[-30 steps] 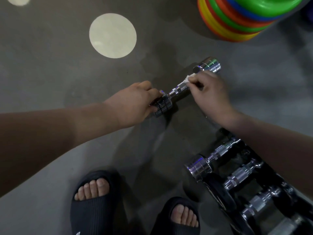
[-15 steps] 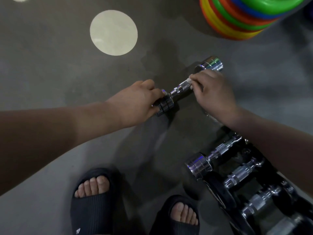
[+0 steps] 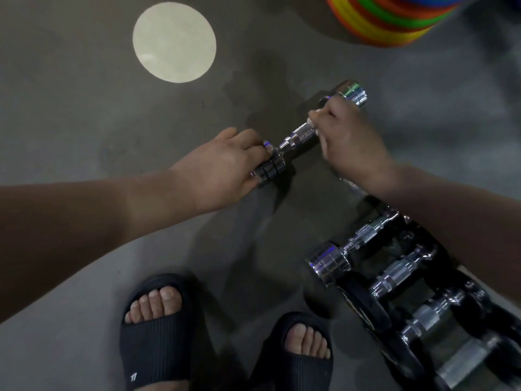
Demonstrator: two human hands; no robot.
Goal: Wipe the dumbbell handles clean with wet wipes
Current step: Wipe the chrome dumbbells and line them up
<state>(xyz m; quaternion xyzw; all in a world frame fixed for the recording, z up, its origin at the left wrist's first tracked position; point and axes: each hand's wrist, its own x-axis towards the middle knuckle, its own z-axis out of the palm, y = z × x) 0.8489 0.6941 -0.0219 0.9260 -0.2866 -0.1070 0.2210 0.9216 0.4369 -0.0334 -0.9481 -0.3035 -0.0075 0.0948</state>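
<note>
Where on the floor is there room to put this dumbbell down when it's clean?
Bare floor lies left of and below the pale circle, down to the left hand. More lies right of the right hand, below the coloured discs. The lower right is crowded with other dumbbells, and the sandals fill the bottom middle.

A dumbbell lies on the floor in the middle, slanted from near-left to far-right. The left hand grips its near-left end. The right hand holds a wet wipe on the handle, close to the far-right end. Behind it on the left is a round mark, and far right a stack of discs. Near right, under the right forearm, lies a row of dumbbells. Two sandals stand left of this row.
</note>
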